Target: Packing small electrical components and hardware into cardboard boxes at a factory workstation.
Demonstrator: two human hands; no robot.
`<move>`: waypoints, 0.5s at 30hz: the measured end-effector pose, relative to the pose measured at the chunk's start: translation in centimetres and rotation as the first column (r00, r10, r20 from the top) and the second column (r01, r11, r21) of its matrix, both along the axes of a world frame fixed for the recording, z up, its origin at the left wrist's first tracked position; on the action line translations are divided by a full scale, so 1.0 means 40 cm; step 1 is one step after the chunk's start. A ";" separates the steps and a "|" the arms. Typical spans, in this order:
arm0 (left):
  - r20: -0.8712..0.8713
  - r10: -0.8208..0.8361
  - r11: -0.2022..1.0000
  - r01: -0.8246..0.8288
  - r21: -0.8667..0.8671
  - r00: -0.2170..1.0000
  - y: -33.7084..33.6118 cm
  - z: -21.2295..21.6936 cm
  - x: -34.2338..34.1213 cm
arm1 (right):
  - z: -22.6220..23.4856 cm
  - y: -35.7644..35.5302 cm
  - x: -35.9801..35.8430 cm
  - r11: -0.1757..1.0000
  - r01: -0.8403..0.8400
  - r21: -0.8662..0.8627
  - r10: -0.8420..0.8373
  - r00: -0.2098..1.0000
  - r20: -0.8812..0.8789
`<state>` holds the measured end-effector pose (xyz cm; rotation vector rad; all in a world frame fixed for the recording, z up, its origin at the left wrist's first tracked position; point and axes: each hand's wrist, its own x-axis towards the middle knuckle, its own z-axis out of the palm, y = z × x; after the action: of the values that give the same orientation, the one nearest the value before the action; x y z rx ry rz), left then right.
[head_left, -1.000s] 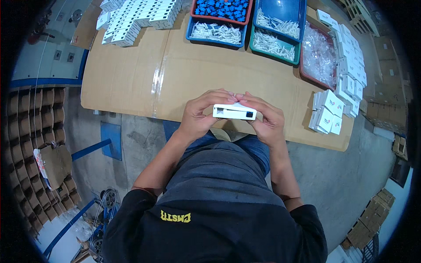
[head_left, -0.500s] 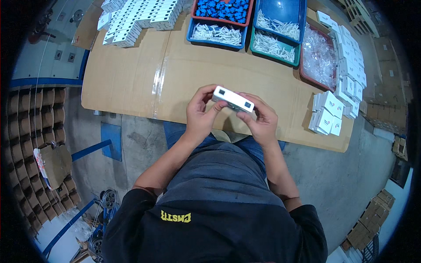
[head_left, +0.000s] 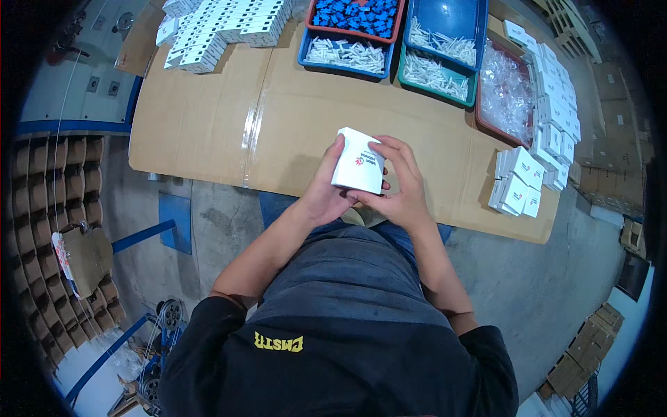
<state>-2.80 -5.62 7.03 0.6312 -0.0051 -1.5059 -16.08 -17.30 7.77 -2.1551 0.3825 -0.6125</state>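
Observation:
Between my two hands, above the table's near edge, is a small white box (head_left: 357, 164) with a printed face turned up. My left hand (head_left: 323, 189) grips its left side and lower edge. My right hand (head_left: 404, 182) holds the right side, fingers over the upper right corner and thumb at the lower edge. The box's underside is hidden. To the right, a small stack of flat white boxes (head_left: 517, 178) with similar print lies on the cardboard-covered table (head_left: 306, 132).
White boxes (head_left: 229, 31) stand in rows at the back left. Behind my hands are a red tray of blue pieces (head_left: 353, 15), a blue tray of white plastic pieces (head_left: 346, 55), a green tray (head_left: 438, 78) of similar pieces, and a red tray of clear bags (head_left: 505, 90). More white boxes (head_left: 554, 97) line the right edge.
The white box has been turned from its narrow side, with two dark square openings, to its broad printed face. Both hands have shifted their grip around it.

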 end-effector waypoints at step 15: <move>-0.127 -0.044 0.998 0.038 -0.046 0.991 -0.008 -0.036 0.036 | 0.002 0.015 0.018 0.987 0.155 -0.051 -0.151 0.986 0.069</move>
<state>-1.37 -5.95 5.59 0.5011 0.0479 -1.5798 -15.38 -16.68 7.85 -2.1669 0.5042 -0.7864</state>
